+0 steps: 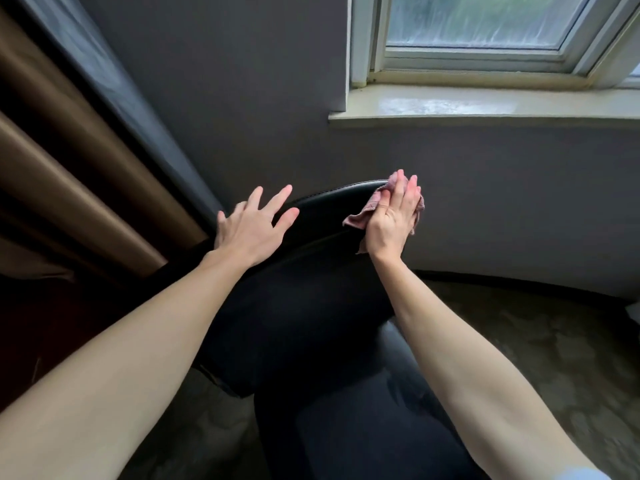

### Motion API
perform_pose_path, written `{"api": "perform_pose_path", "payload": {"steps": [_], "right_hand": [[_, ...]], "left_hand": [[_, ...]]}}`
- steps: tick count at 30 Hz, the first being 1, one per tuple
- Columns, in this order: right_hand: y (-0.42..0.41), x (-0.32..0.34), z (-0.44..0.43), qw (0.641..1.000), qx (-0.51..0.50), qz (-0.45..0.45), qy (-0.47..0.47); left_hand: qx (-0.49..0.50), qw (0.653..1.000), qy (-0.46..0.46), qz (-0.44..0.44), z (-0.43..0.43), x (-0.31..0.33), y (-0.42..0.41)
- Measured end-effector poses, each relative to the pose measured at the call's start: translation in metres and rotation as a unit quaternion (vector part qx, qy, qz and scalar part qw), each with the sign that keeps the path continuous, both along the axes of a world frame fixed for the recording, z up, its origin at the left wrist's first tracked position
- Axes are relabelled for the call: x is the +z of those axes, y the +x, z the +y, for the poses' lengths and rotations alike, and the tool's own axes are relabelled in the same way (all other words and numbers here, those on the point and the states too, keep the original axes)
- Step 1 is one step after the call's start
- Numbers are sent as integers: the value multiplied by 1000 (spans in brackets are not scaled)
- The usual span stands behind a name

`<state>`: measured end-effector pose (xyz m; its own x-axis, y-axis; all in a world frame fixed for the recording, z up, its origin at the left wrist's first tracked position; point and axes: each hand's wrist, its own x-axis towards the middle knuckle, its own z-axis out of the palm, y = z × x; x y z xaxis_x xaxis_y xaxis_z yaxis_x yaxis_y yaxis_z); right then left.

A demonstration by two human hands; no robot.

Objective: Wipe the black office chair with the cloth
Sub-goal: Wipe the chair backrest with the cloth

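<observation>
Cloth between right hand and chair

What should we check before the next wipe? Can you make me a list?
1. Pink cloth under the right hand: ok, straight fingers press it on the backrest's top edge.
2. Left hand steadying the black office chair: ok, it rests open on the backrest.
3. Backrest top between the hands free: ok, nothing lies there.
4. Cloth clean enough: cannot tell.
5. Chair base won't roll: cannot tell, it is hidden.
</observation>
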<state>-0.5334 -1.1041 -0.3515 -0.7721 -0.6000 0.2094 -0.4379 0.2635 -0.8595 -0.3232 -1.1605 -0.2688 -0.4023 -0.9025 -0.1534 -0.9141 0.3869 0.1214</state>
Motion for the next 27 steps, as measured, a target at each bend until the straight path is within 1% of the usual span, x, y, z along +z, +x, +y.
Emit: {"api": "perform_pose_path", "payload": {"steps": [1,3,5,8,9,11,13,15,17,20,23,25,27], "right_hand": [[-1,0,-2,999,-20,-28,-14],[7,2,-8,998,-43,-39,-13],[17,4,-9,999,-33,-9,-8],[15,-4,-4,998,17,55,-9],[14,-11,0,998,31,51,-14],[16,-31,15,999,31,-20,-28],[25,-56,31,994,4,-103,-22],[31,-73,37,990,-5,-143,-7],[33,-76,35,987,-10,-162,-13],[30,-59,24,988,-6,-149,-29],[27,-48,12,995,5,-87,-38],[25,-54,12,995,2,-70,-64],[30,-79,22,993,-4,-84,-78]], "left_hand": [[-2,1000,1,-5,0,1,-1],[-10,1000,1,-17,-2,3,-2],[-25,999,-5,-26,-6,6,-11],[-53,998,-10,8,-6,12,-48],[-67,998,-6,17,-4,13,-63],[-97,995,-4,11,5,10,-91],[-117,993,-23,-19,10,2,-105],[-118,991,-52,-43,10,-4,-107],[-117,990,-68,-51,8,-7,-107],[-117,989,-67,-53,6,-8,-108],[-123,987,-87,-56,5,-12,-108],[-126,986,-97,-56,3,-15,-108],[-126,985,-105,-58,2,-17,-108]]}}
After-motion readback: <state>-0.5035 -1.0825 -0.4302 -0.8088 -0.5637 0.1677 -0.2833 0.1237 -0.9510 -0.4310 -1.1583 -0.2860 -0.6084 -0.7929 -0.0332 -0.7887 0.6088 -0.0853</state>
